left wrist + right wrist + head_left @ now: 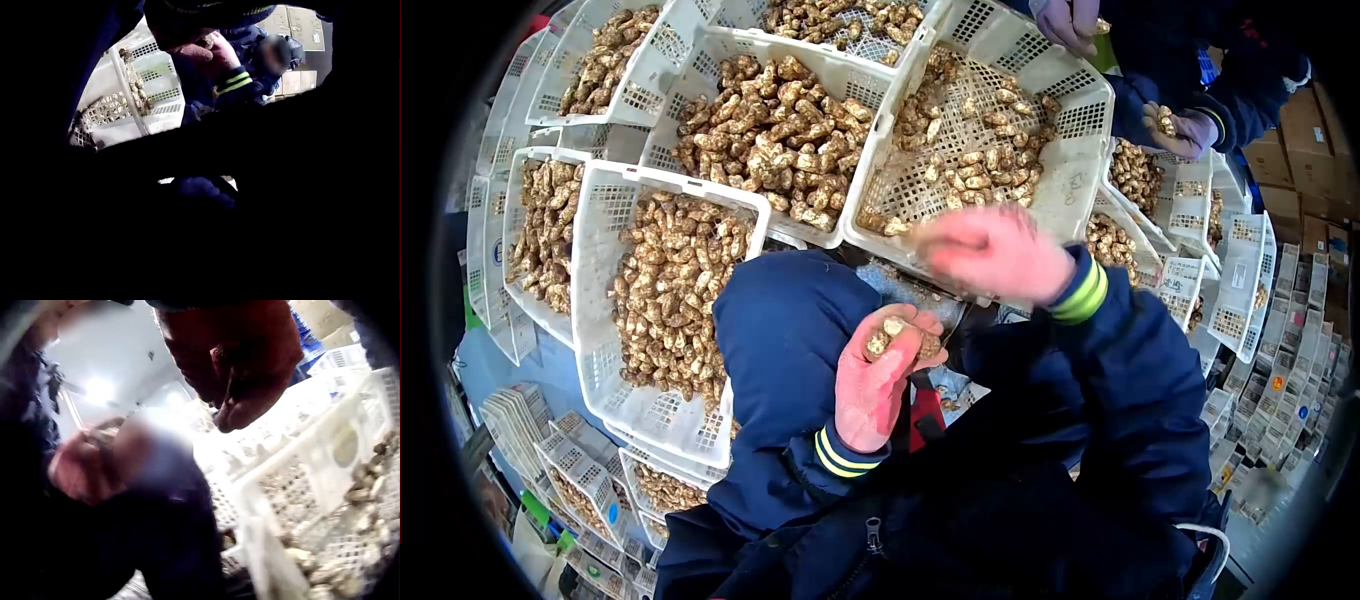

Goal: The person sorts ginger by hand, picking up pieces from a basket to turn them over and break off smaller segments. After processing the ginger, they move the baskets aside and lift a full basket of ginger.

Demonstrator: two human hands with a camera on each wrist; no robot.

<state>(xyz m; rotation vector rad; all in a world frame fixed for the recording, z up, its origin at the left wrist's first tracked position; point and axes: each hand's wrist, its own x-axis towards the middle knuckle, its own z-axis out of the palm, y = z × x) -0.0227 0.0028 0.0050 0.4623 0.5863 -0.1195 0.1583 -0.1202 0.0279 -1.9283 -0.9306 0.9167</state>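
My left hand, in a pink glove, is in front of my lap with its fingers curled round knobbly brown-and-cream tubers. The pale end of one points up beside the thumb. Motion blurs my right hand, also gloved in pink, above the near edge of a white crate of scattered tubers. From the right wrist view, the fingers of this right hand are bent together and dark in shadow; I cannot tell whether something small is between them.
More perforated crates of tubers surround me: a heaped one ahead, and a full one at my left knee. Another person's gloved hand holds a tuber at the upper right. Stacked crates and cardboard boxes stand on the right.
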